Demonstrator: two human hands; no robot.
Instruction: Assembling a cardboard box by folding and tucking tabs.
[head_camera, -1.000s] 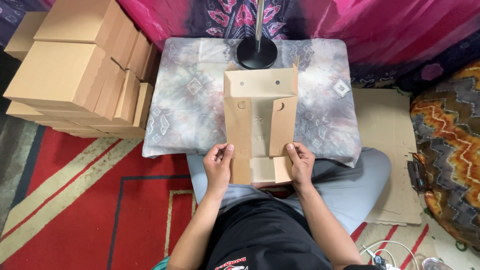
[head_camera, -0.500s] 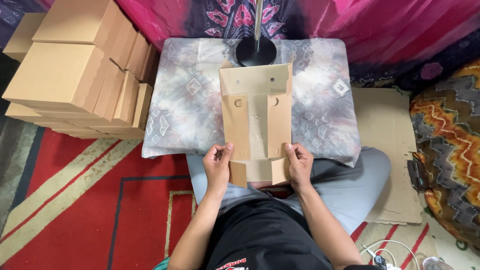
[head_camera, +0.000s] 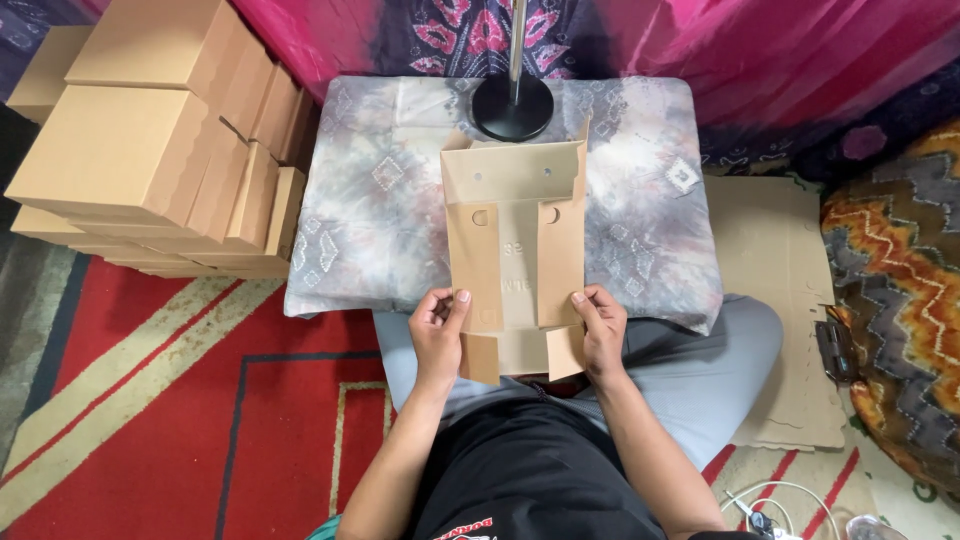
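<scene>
Folding in along its long creases, the flat brown die-cut cardboard box blank (head_camera: 514, 255) now has both side panels lying nearly flat over its middle strip, where a second ago the left one stood wider and the top flap hung lower and more open; that flap now stands up squarely near the far end, so the blank reads as closer to a formed box. It lies lengthwise from the person's lap out over the low table draped in a grey tie-dye cloth (head_camera: 380, 215). The left hand (head_camera: 438, 335) pinches the near left panel, thumb on top and fingers curled beneath; the right hand (head_camera: 601, 330) grips the near right panel the same way. Beyond stands a black round lamp base (head_camera: 512, 107); assembled brown cardboard boxes (head_camera: 150, 150) stack at left, and flat cardboard sheets (head_camera: 775, 290) lie at right.
</scene>
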